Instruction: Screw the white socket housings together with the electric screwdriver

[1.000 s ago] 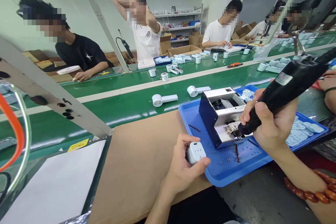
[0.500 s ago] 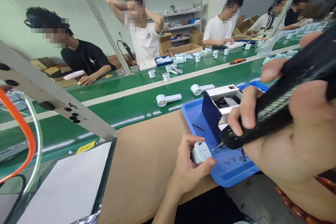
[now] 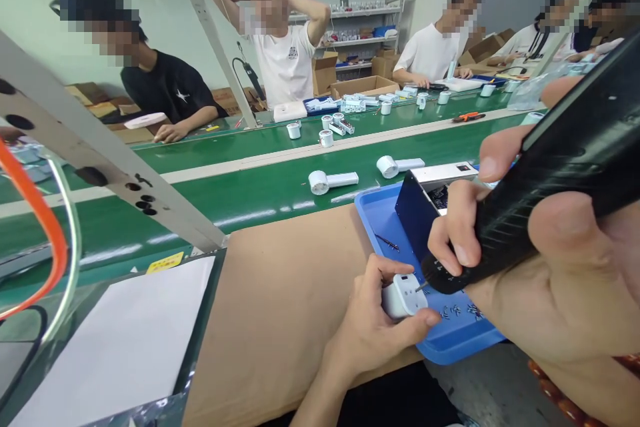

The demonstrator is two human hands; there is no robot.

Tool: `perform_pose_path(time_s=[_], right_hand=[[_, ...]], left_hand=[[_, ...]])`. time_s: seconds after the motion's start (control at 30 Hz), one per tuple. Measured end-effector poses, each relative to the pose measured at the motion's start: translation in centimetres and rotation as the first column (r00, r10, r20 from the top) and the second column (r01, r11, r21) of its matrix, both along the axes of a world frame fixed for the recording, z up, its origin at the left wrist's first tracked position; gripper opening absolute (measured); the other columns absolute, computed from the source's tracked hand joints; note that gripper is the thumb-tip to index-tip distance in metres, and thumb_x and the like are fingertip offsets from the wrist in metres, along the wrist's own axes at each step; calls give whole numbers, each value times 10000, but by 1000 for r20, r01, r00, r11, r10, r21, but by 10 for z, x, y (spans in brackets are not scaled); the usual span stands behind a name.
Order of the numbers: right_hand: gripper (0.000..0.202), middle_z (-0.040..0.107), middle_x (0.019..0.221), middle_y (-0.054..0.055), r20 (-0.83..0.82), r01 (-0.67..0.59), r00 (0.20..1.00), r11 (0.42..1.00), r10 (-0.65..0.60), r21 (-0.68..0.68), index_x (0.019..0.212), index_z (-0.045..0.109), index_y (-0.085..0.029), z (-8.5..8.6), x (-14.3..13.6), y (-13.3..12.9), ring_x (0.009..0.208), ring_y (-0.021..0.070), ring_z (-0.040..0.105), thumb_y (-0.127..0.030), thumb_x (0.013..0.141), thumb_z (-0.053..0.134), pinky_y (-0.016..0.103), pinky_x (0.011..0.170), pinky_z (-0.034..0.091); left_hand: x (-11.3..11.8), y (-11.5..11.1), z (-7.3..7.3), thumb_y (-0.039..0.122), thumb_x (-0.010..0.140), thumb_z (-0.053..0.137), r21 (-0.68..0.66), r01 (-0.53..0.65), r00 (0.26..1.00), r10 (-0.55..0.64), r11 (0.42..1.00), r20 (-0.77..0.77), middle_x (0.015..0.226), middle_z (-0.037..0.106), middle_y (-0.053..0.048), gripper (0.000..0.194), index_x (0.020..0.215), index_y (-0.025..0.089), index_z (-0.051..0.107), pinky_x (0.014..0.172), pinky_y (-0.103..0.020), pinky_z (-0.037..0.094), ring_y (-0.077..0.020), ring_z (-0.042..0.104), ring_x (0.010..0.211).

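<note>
My left hand (image 3: 373, 320) is closed around a small white plastic housing (image 3: 400, 299), whose end face with small holes points toward the right. A black electric screwdriver (image 3: 540, 167) fills my right hand (image 3: 505, 247), fingers wrapped round its body. Its thin bit meets the end face of the housing, at or very near one of the holes. Beneath both hands lies a blue tray (image 3: 435, 350) with loose small screws (image 3: 473, 311) in it. A black-and-white box-shaped device (image 3: 420, 213) stands in the tray, partly hidden behind my right hand.
Brown cardboard (image 3: 280, 307) covers the bench before me. Two white fan-like units (image 3: 333, 181) rest on the green conveyor (image 3: 260, 197). A slanted metal post (image 3: 130, 167) and an orange hose (image 3: 47, 233) stand at left. Several people sit or stand across the line.
The screwdriver bit, earlier just beside the housing, now meets its end face. In the picture, the housing and my left hand sit slightly further right; the whole view has shifted a little.
</note>
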State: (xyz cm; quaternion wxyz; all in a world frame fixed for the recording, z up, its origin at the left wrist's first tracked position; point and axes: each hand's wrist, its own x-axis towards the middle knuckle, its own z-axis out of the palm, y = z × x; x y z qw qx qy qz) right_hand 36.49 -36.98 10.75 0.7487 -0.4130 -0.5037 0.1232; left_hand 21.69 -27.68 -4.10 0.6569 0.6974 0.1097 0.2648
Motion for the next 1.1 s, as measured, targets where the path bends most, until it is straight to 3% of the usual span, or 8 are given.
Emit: perform_pose_path(time_s=[0.13, 0.3, 0.43, 0.63, 0.77, 0.87, 0.97, 1.1], right_hand=[[453, 600, 1207, 13, -66, 94, 993, 993, -99, -74, 1422, 814, -580, 1, -2, -3, 549, 185, 571, -604, 1020, 1022, 435, 377, 555], [611, 712, 1157, 61, 90, 272, 961, 956, -263, -106, 1494, 728, -544, 1, -10, 1, 766, 361, 747, -677, 967, 1006, 490, 473, 635], [634, 717, 1156, 80, 161, 319, 940, 941, -300, -111, 1502, 714, -519, 0, -13, 1, 832, 407, 773, -692, 958, 989, 526, 492, 657], [424, 653, 1158, 64, -32, 333, 941, 939, -337, -85, 1386, 784, -479, 0, -21, -11, 643, 277, 640, -726, 1067, 918, 481, 444, 591], [380, 587, 1210, 13, -209, 289, 936, 957, -283, -2, 1311, 846, -504, -3, -20, -19, 589, 164, 563, -620, 1011, 1049, 432, 494, 568], [449, 584, 1236, 12, -226, 271, 940, 962, -257, 34, 1402, 836, -537, -6, -12, -21, 593, 152, 579, -555, 1014, 1062, 412, 479, 613], [399, 571, 1172, 19, -238, 393, 897, 918, -371, 50, 1339, 857, -440, -12, 5, -27, 524, 131, 533, -517, 999, 1052, 369, 361, 525], [518, 645, 1102, -5, -230, 507, 843, 861, -486, 38, 1351, 849, -439, -42, 40, -46, 504, 177, 588, -246, 883, 957, 374, 386, 507]], left_hand=[[-2, 0, -4, 943, 936, 867, 15, -4, 1000, 4, 1000, -27, 1120, 787, -86, 832, 1355, 244, 700, 819, -339, 491, -241, 676, 935], [-3, -1, -6, 990, 912, 837, 49, -26, 997, 30, 998, -75, 1131, 782, -99, 853, 1346, 264, 732, 871, -376, 504, -286, 672, 997], [-2, -1, -3, 983, 915, 845, 39, -24, 997, 27, 999, -78, 1114, 778, -88, 856, 1365, 264, 728, 864, -372, 499, -285, 685, 999], [-1, 0, -2, 887, 964, 891, 41, -15, 1000, 15, 999, -18, 1077, 761, -59, 766, 1351, 252, 705, 820, -338, 493, -234, 670, 919], [-2, 2, -2, 847, 964, 924, 43, -52, 999, 51, 998, 7, 1074, 745, -52, 731, 1322, 245, 716, 807, -323, 487, -212, 642, 902], [-2, 4, 2, 815, 965, 947, 43, -17, 1000, 18, 999, -7, 1070, 751, -49, 707, 1313, 247, 710, 813, -326, 486, -210, 640, 903], [-2, 4, 4, 804, 968, 950, 24, 22, 998, -21, 999, -52, 1039, 731, -40, 697, 1322, 258, 697, 794, -331, 489, -209, 624, 877], [-2, 4, 0, 827, 960, 934, -1, -17, 998, 17, 1000, -62, 1010, 681, -32, 699, 1303, 277, 672, 742, -325, 480, -208, 594, 841]])
